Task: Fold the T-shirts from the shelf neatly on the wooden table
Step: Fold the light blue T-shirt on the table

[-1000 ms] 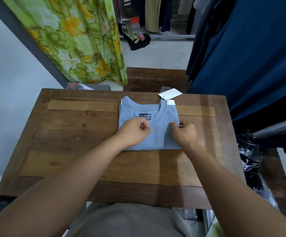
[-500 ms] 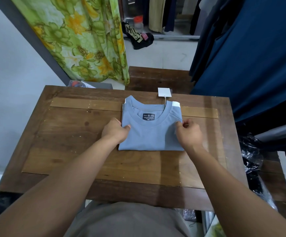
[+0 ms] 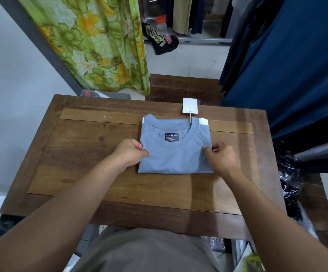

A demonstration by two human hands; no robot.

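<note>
Both hands have slid outward from the middle of the folded blue T-shirt (image 3: 175,156) to its 2 side edges, and the white tag (image 3: 190,105) now lies straight beyond the collar. The left hand (image 3: 130,153) pinches the left edge between curled fingers and thumb, and the right hand (image 3: 221,157) pinches the right edge the same way. The shirt lies flat at the centre of the wooden table (image 3: 80,154), collar away from the person. A green floral curtain (image 3: 100,42) hangs beyond.

Folded blue T-shirt (image 3: 176,156) lies flat on wooden table (image 3: 92,154). Left hand (image 3: 130,153) and right hand (image 3: 221,157) pinch its side edges.
</note>
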